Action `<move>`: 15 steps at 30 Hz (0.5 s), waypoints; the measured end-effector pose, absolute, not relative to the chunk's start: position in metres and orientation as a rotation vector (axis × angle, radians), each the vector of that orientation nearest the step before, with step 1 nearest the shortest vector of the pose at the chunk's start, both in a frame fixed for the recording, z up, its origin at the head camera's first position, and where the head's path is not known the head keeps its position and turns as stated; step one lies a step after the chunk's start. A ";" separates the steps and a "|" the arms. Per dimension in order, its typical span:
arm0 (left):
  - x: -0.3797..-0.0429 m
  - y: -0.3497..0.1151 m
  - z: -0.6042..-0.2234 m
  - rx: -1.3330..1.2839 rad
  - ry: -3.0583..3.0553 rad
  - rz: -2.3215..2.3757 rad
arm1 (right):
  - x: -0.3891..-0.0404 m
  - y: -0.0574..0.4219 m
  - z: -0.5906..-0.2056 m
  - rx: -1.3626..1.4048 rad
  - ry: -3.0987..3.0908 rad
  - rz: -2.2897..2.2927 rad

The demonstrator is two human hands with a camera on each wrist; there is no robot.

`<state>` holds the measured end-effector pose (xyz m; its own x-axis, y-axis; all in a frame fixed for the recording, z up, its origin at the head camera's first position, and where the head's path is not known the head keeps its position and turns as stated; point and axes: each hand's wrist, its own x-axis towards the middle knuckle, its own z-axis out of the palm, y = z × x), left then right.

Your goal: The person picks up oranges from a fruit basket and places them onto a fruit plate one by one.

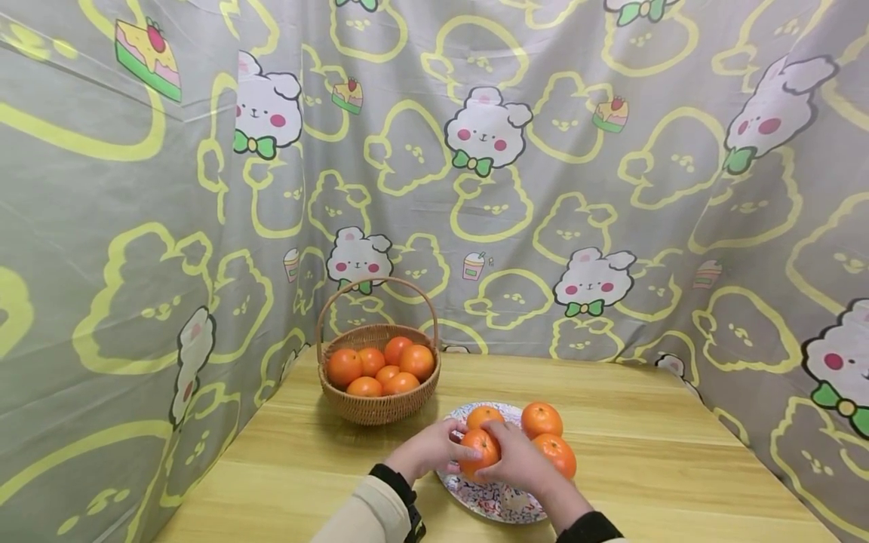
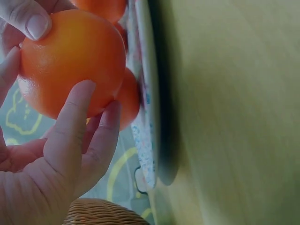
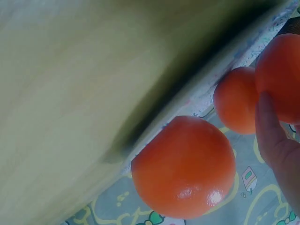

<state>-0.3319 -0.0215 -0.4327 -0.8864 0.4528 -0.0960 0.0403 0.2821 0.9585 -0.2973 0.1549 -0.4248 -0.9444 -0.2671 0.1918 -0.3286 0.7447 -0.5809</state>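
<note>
Between my two hands an orange (image 1: 479,451) is held over the near left part of a patterned round plate (image 1: 490,509). My left hand (image 1: 433,450) grips it from the left, with fingers on its side in the left wrist view. From the right, my right hand (image 1: 526,461) holds the same orange, its thumb and fingers curved about it. Just behind sits another orange (image 1: 485,416) on the plate. Two more, a back orange (image 1: 541,419) and a front orange (image 1: 558,455), lie at the plate's right side, the front one partly hidden by my right hand.
A wicker basket (image 1: 380,411) with a tall handle stands at the back left, holding several oranges (image 1: 418,362). The wooden table (image 1: 652,437) extends to the right of the plate. Patterned cloth (image 1: 421,188) hangs behind and on both sides.
</note>
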 end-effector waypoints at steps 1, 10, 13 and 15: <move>-0.332 -0.021 -0.434 0.439 2.205 1.639 | -0.298 0.154 -0.426 0.483 -2.847 0.970; -0.333 -0.017 -0.441 0.433 2.226 1.625 | -0.298 0.152 -0.428 0.460 -2.906 0.932; -0.334 -0.016 -0.441 0.430 2.214 1.634 | -0.299 0.152 -0.426 0.462 -2.914 0.932; -0.335 -0.014 -0.441 0.420 2.207 1.640 | -0.300 0.153 -0.426 0.472 -2.914 0.928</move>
<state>-0.3351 -0.0142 -0.4406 -0.8917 0.4396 -0.1075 0.0239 0.2830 0.9588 -0.2997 0.1526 -0.4257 -0.9524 -0.2726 0.1362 -0.3012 0.7737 -0.5574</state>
